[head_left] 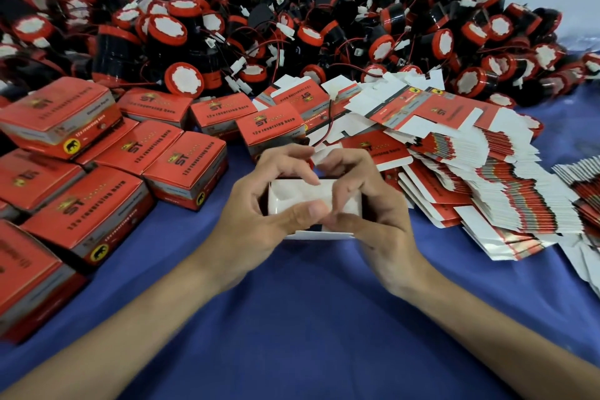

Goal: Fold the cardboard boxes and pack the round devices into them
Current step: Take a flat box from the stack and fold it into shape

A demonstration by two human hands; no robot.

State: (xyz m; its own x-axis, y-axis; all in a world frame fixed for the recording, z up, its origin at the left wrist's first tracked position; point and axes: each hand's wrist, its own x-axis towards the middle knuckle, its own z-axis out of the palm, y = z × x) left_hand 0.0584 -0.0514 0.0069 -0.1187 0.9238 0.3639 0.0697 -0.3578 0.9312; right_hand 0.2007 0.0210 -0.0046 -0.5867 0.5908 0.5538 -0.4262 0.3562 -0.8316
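A small cardboard box (285, 200), white on its inner flaps, is held over the blue cloth in the middle of the view. My left hand (259, 204) grips its left side, thumb across the near flap. My right hand (363, 204) grips its right side, with fingers curled over the top flaps. A large heap of round black-and-red devices (292, 32) with white faces and loose wires fills the back. Flat unfolded box blanks (470, 153) lie fanned out to the right.
Several folded red boxes (97, 153) marked "12v reversing horn" are stacked at the left and behind my hands. A second pile of flat blanks (581, 191) sits at the far right edge. The blue tablecloth (308, 318) spreads toward me between my forearms.
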